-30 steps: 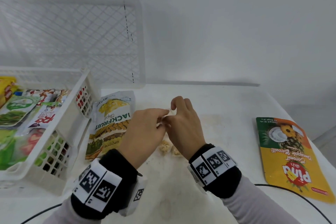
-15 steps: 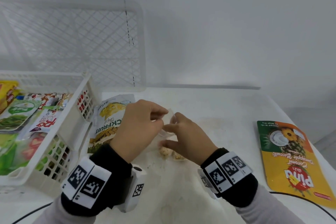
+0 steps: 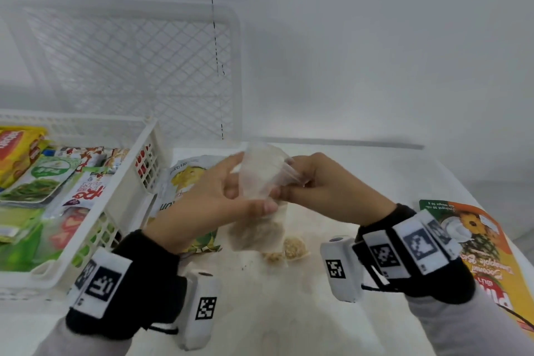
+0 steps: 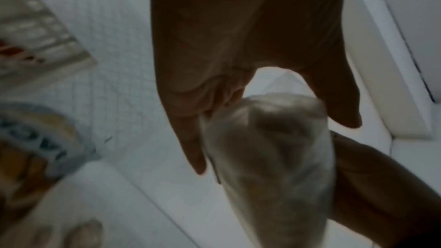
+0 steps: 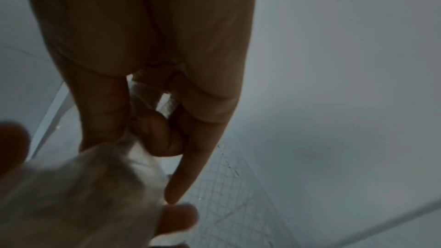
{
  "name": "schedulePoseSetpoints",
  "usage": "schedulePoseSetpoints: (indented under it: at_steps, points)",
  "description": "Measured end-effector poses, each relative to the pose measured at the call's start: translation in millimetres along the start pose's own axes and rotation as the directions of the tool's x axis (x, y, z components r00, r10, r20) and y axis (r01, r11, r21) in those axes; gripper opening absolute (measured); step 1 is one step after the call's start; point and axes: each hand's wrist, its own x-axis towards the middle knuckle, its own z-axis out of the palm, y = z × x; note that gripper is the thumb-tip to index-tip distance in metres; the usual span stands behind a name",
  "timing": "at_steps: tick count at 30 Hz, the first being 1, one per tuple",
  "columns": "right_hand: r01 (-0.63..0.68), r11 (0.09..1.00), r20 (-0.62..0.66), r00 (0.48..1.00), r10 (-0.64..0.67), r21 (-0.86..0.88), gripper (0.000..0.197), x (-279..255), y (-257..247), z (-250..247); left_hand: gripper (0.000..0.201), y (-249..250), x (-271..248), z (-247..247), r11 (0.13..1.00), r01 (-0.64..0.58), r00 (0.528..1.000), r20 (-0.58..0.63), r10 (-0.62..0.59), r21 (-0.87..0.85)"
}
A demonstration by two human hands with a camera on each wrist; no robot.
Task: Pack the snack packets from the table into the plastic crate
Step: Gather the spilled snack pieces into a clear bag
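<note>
Both hands hold a clear plastic bag point(image 3: 261, 182) with pale crumbly snack in its lower part, raised above the table. My left hand point(image 3: 231, 196) grips its left side, thumb in front point(image 4: 262, 148). My right hand point(image 3: 291, 185) pinches its twisted upper right corner point(image 5: 148, 105). Two small brown snack pieces point(image 3: 286, 251) lie on the table under the bag. A jackfruit chips packet point(image 3: 185, 182) lies beside the white plastic crate point(image 3: 124, 199), which holds several packets. An orange pineapple biscuit packet point(image 3: 474, 243) lies at the right.
A second white mesh crate point(image 3: 130, 66) leans upright against the back wall. A black cable point(image 3: 520, 319) runs past the biscuit packet at the right edge. White tabletop point(image 3: 274, 312) lies bare in front of my wrists.
Both hands have lifted the clear bag up off the table and spread apart a little; the bag now hangs between them above the loose pieces.
</note>
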Motion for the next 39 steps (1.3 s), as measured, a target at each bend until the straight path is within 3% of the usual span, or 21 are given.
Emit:
schedulePoseSetpoints:
  at_steps: [3,7,12,15,20,24,27,30,34,39]
  points:
    - [0.011,0.99,-0.014,1.0,-0.009,0.138,0.02,1.8,-6.4,-2.6,0.047,-5.9,-7.7,8.2,0.991,-0.018,0.997,0.069,0.028,-0.136]
    - [-0.04,0.964,0.036,0.999,0.031,0.262,0.027,4.8,-7.6,-2.5,0.059,-11.7,-13.6,18.7,0.927,0.055,0.998,0.015,-0.053,-0.371]
    - [-0.114,0.972,0.188,0.979,0.075,0.204,0.022,1.7,-5.3,-4.9,0.05,-19.3,-15.3,29.3,0.909,0.086,0.993,-0.044,-0.113,-0.407]
    - [-0.132,0.982,0.233,0.968,0.097,0.137,0.038,-0.2,-4.1,-6.3,0.032,-22.8,-16.2,27.3,0.915,0.061,0.996,-0.034,-0.082,-0.399]
    - [-0.198,0.962,0.114,0.977,0.179,0.187,0.017,-1.7,1.5,-18.9,0.02,-28.1,-21.9,25.3,0.963,0.006,0.997,-0.067,-0.025,-0.27]
    - [-0.187,0.942,-0.011,0.98,0.198,0.278,0.01,-4.3,8.4,-15.9,0.025,-34.9,-25.4,33.1,0.953,0.008,0.993,-0.113,-0.045,-0.303]
    - [-0.144,0.823,-0.173,0.944,0.28,0.549,0.026,-8.2,18.5,4.1,0.027,-36.2,-21.3,33.4,0.932,0.008,0.983,-0.17,-0.074,-0.362]
    - [-0.16,0.674,-0.169,0.903,0.395,0.721,0.044,-14.9,25.9,27.4,0.031,-36.7,-20.3,31.7,0.91,-0.004,0.979,-0.187,-0.08,-0.414]
    - [-0.191,0.556,-0.102,0.886,0.453,0.809,0.032,-21.2,29.4,48.4,0.033,-40.2,-24.0,30.2,0.885,0.012,0.979,-0.177,-0.106,-0.465]
    - [-0.14,0.49,-0.146,0.853,0.501,0.86,0.013,-20.8,32.1,55.5,0.025,-46.7,-26.2,30.8,0.861,0.112,0.968,-0.143,-0.208,-0.497]
